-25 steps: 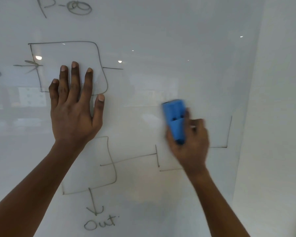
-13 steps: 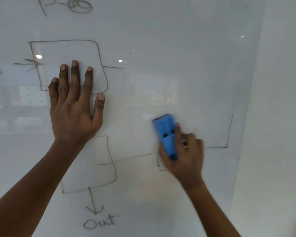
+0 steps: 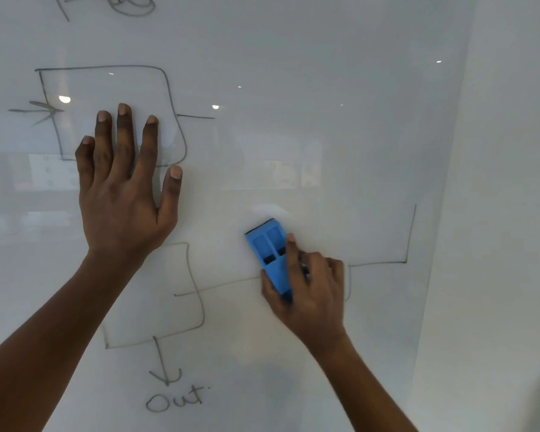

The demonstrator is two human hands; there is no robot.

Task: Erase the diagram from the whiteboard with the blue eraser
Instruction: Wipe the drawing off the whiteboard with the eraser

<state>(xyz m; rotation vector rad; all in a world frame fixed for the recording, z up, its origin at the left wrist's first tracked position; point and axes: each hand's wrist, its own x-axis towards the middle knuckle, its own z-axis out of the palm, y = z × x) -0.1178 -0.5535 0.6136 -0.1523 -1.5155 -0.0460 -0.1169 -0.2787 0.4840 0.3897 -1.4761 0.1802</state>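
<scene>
Right hand (image 3: 309, 288), gripping the blue eraser (image 3: 270, 254), has swept down-left through one box (image 3: 411, 232); left hand (image 3: 122, 194) stays flat, fingers straight, on the whiteboard (image 3: 293, 88); most of the diagram (image 3: 161, 360) remains.

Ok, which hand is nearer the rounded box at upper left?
Left. The left hand lies flat, fingers over the box's lower part; right hand, gripping the blue eraser, is well below-right of it.
</scene>
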